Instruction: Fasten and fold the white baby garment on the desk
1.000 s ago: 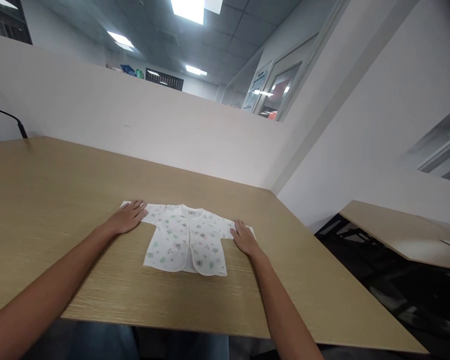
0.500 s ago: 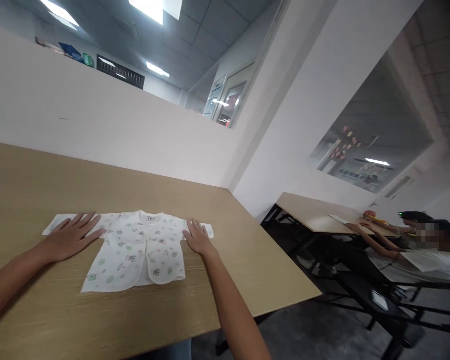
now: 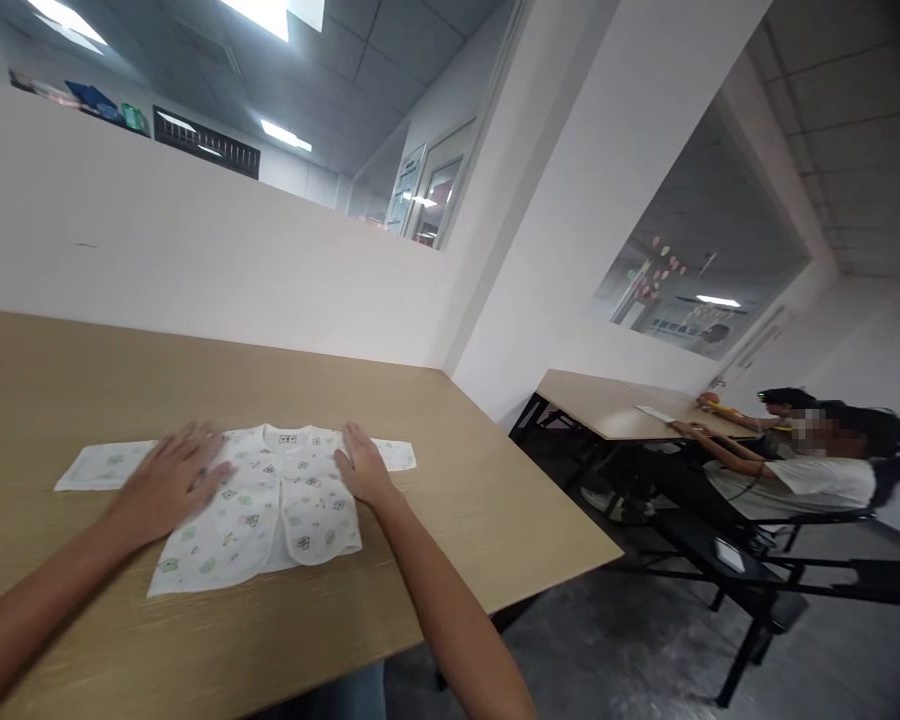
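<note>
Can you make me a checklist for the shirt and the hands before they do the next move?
1. Shirt laid out on the table, front up: ok.
2. Both sleeves pointing outward: ok.
3. Left hand off the shirt: not ok, it lies over the area where one sleeve joins the body.
4. Right hand off the shirt: not ok, it lies over the other sleeve near the shoulder.
5. Front edges together down to the hem: not ok, they part toward the bottom.
6. Back smooth underneath: cannot tell, it's mostly hidden.

White glare from ceiling lights [image 3: 261, 12]
</note>
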`<state>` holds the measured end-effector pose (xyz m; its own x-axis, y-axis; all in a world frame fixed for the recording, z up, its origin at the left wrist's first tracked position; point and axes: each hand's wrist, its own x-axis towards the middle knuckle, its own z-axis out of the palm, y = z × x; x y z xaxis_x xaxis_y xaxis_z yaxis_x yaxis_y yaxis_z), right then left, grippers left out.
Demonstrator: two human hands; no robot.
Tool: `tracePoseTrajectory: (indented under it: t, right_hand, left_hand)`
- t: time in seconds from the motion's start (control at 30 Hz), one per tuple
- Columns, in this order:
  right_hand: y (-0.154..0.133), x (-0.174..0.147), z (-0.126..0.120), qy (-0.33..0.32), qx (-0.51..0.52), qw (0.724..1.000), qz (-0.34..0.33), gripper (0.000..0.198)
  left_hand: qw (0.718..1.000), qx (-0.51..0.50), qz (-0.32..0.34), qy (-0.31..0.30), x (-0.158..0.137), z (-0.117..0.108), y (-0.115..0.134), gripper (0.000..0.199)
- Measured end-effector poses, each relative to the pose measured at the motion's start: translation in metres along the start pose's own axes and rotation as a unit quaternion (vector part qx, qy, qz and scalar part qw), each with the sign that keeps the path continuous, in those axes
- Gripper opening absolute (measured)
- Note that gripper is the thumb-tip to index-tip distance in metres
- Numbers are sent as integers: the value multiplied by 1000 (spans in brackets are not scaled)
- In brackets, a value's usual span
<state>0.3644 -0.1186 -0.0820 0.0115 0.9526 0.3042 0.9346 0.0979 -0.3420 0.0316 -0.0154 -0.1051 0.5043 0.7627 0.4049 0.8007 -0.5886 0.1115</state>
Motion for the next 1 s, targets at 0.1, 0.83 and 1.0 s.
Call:
tracePoseTrajectory:
  t: [0.1,0.83,1.0]
  right_hand:
    - [-25,-2,13,-23,4,997,-78,63]
    - [32,-3,14,-111,-83,979,148,75]
    - [38,-1,15,-67,-79,982,160,74]
  left_hand:
    - [995,-37,93,-9,-7,-2,40,74]
    - [981,-30,-106,-162,-8,-7,-28,87]
    - [979,0,-136,-150,-11,-14,-55,91]
